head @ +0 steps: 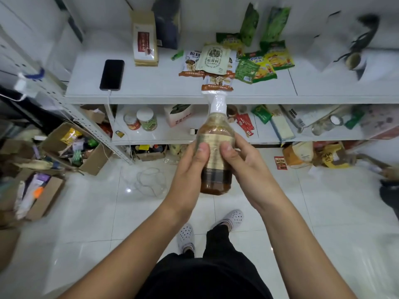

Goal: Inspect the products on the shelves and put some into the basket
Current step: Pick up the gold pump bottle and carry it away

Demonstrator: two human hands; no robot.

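I have my left hand [190, 162] and right hand [244, 162] both wrapped around the film-sealed, white-capped brown sauce bottle [216, 147], held upright off the white shelf's [151, 91] front edge, and that slick wrap could slip through.

The room is bright and evenly lit from overhead, with soft white light bouncing off the pale shelves [151, 83] and only faint shadows beneath them. The glossy floor tiles [97, 212] throw back small glints, one sharp spot of glare to the left and a milky sheen at the lower right. The wide lens bows the shelf lines toward the edges, and the far right and left borders are smeared with motion blur, while the bottle [216, 147] in the middle stays fairly crisp.
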